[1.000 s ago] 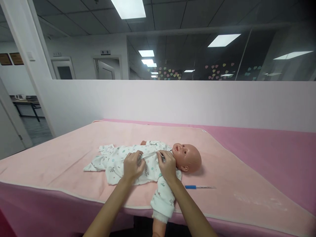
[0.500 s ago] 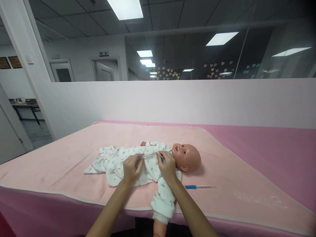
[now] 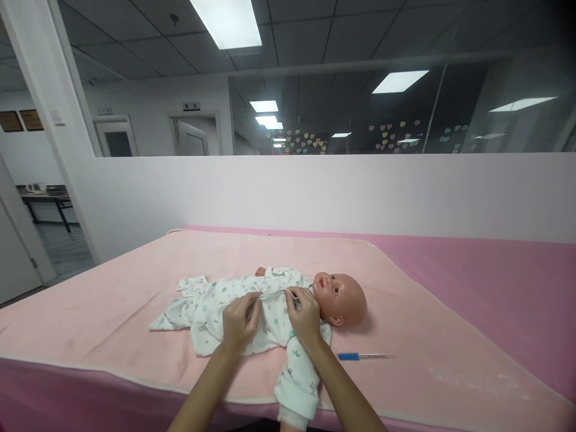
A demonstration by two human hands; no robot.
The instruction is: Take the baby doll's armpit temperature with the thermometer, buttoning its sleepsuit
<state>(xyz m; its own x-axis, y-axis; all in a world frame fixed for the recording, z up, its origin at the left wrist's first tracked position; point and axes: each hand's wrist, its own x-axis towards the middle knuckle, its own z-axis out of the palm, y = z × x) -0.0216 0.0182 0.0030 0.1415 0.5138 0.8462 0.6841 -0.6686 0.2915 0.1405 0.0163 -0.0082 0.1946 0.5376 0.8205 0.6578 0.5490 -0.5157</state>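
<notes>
A baby doll (image 3: 344, 300) lies on its back, head to the right, dressed in a white printed romper (image 3: 216, 312). My left hand (image 3: 242, 318) pinches the edge of the romper's front at the belly. Near the doll's neck, my right hand (image 3: 303, 315) pinches the same edge, which is stretched as a thin white strip between both hands. The doll's near arm, in a white sleeve (image 3: 297, 378), hangs toward me over the table's front edge. Its far hand (image 3: 260, 272) shows beyond the body. The fingertips partly hide the fabric they grip.
A pen with a blue cap (image 3: 348, 357) lies right of the doll on the peach-coloured mat (image 3: 112, 300). Pink cloth (image 3: 495, 282) shows under the mat. A white wall (image 3: 342, 192) with a window above rises behind the table.
The whole scene sits slightly lower in the picture as the camera tilts up. Both hands keep their hold on the romper's edge, with hardly any movement.
</notes>
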